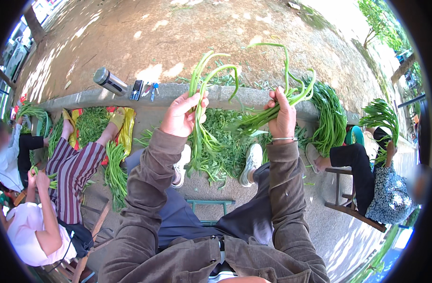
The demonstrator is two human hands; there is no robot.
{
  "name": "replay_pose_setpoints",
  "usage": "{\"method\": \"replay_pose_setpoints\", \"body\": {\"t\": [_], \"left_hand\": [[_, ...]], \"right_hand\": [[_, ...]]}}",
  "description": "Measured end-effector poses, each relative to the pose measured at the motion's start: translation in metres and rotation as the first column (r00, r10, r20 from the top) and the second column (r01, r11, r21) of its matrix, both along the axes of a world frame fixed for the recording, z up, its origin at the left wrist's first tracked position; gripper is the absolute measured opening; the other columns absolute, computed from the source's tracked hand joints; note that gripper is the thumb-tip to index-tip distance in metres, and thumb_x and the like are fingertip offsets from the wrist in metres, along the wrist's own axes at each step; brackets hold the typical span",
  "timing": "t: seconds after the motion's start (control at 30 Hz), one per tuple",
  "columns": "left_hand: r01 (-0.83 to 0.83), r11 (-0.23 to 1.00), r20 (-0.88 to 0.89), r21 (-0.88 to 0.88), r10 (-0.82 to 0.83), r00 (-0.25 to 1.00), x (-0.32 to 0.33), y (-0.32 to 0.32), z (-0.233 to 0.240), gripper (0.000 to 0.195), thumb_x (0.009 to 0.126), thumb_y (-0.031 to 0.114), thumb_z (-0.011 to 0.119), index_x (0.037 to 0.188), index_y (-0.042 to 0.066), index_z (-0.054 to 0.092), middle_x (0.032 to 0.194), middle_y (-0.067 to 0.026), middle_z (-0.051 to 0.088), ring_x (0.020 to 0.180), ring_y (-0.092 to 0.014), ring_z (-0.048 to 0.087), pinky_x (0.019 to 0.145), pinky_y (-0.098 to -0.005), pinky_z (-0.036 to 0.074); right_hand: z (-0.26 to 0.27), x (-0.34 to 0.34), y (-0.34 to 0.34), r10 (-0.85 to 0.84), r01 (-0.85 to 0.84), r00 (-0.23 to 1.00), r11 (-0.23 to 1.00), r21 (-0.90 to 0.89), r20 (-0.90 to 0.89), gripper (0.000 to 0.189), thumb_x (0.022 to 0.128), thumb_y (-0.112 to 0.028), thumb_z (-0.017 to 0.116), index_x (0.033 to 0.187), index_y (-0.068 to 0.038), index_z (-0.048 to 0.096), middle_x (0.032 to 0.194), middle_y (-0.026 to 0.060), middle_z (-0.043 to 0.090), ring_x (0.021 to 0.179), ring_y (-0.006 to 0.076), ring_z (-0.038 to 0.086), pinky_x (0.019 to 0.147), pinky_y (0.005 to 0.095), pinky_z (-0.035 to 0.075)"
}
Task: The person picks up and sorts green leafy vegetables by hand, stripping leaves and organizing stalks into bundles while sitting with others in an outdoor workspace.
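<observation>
My left hand [183,114] grips a few long green leaf-vegetable stems [198,79]; their bent ends stick up and their leafy ends [206,141] hang down. In my right hand [283,115] is a thicker bunch of similar green stems [260,118], leaning down to the left. One thin stem [286,60] rises from that bunch and bends over to the left. Both hands are raised in front of me, apart from each other. Between my white shoes, a heap of loose green leaves [225,155] covers the pavement.
A steel flask [110,82], a keypad phone [136,90] and keys [154,91] sit on the kerb [173,93]. Long greens [327,113] drape over it at right. Seated people handle greens on both sides: one in striped trousers [74,173], another in a patterned top [389,194].
</observation>
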State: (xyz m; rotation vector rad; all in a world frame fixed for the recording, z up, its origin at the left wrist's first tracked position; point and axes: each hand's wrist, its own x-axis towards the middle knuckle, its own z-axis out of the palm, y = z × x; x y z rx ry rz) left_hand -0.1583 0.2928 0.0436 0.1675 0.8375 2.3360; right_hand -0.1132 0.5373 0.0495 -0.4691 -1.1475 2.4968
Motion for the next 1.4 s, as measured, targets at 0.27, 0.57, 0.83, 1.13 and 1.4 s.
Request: {"method": "replay_pose_setpoints", "body": {"t": [0.27, 0.57, 0.83, 1.13, 1.4], "left_hand": [[0.075, 0.995, 0.022, 0.068, -0.077, 0.997, 0.007, 0.016, 0.0, 0.023, 0.09, 0.018, 0.045, 0.104, 0.001, 0.05, 0.078, -0.0011, 0.05, 0.055, -0.006, 0.036, 0.05, -0.0222, 0.033], [0.055, 0.998, 0.065, 0.01, -0.056, 0.996, 0.011, 0.027, 0.0, 0.024, 0.09, 0.02, 0.045, 0.105, 0.003, 0.05, 0.078, 0.0001, 0.05, 0.056, -0.006, 0.037, 0.052, -0.0223, 0.034], [0.002, 1.0, 0.038, 0.006, -0.002, 0.999, 0.009, 0.02, -0.005, 0.021, 0.09, 0.017, 0.047, 0.104, 0.002, 0.052, 0.08, -0.0015, 0.053, 0.052, -0.005, 0.036, 0.051, -0.0212, 0.035], [-0.045, 0.983, -0.173, -0.176, 0.014, 0.985, 0.012, 0.014, -0.007, 0.018, 0.089, 0.012, 0.05, 0.103, 0.002, 0.053, 0.082, -0.0032, 0.055, 0.051, -0.002, 0.038, 0.048, -0.0147, 0.034], [-0.1, 0.993, -0.182, -0.067, 0.086, 0.98, 0.008, 0.008, -0.005, 0.019, 0.089, 0.014, 0.049, 0.103, 0.003, 0.053, 0.084, -0.0046, 0.055, 0.052, -0.003, 0.037, 0.05, -0.0166, 0.035]], "right_hand": [[-0.001, -0.001, -0.051, 0.218, -0.215, 0.976, 0.963, 0.164, -0.003, 0.02, 0.075, -0.001, 0.066, 0.087, -0.007, 0.052, 0.09, 0.0119, 0.064, 0.062, 0.0088, 0.054, 0.054, 0.0216, 0.045], [-0.012, -0.011, -0.073, 0.19, -0.168, 0.97, 0.975, 0.144, -0.149, 0.02, 0.077, 0.004, 0.062, 0.091, -0.005, 0.052, 0.095, 0.0109, 0.062, 0.069, 0.0098, 0.056, 0.059, 0.0223, 0.047], [-0.01, -0.01, -0.073, 0.194, -0.188, 0.981, 0.965, 0.185, -0.012, 0.016, 0.078, -0.001, 0.063, 0.089, -0.006, 0.052, 0.087, 0.0105, 0.064, 0.072, 0.0113, 0.059, 0.058, 0.0224, 0.046], [-0.01, -0.015, -0.047, 0.125, -0.14, 0.989, 0.97, 0.201, 0.085, 0.015, 0.075, 0.001, 0.06, 0.086, -0.004, 0.052, 0.081, 0.0105, 0.063, 0.067, 0.0152, 0.06, 0.054, 0.0241, 0.046], [-0.006, -0.012, -0.027, 0.024, -0.048, 0.995, 0.969, 0.244, 0.1, 0.016, 0.073, 0.001, 0.063, 0.083, -0.005, 0.053, 0.079, 0.0077, 0.062, 0.064, 0.0119, 0.058, 0.054, 0.0227, 0.045]]}}
